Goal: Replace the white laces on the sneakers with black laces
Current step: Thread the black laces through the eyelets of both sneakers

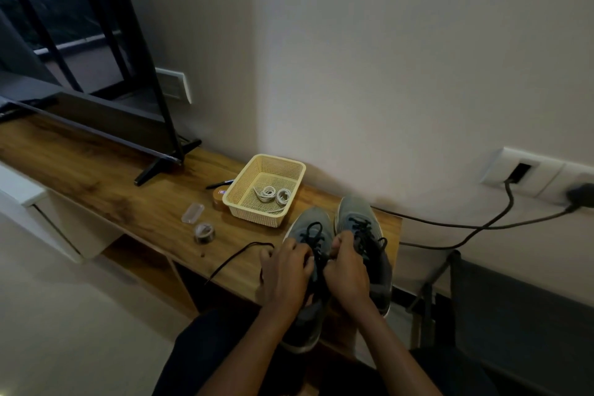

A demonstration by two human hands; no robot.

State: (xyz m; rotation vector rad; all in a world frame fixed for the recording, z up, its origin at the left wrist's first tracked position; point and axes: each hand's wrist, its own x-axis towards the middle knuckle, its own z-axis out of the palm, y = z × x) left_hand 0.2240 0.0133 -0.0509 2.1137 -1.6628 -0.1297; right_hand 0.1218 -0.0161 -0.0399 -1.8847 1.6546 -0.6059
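I am lacing the nearer sneaker on the counter; my left hand and right hand are both pinching its black lace at the upper eyelets. The white laces are lying in the basket beyond my hands. Next, I think, is threading the loose end.

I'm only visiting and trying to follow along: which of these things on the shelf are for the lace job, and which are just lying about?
For the job: left sneaker, right sneaker, black lace held by left hand and right hand, white laces coiled in the basket.
Just lying about: pen, tape roll, clear case, television, cable.
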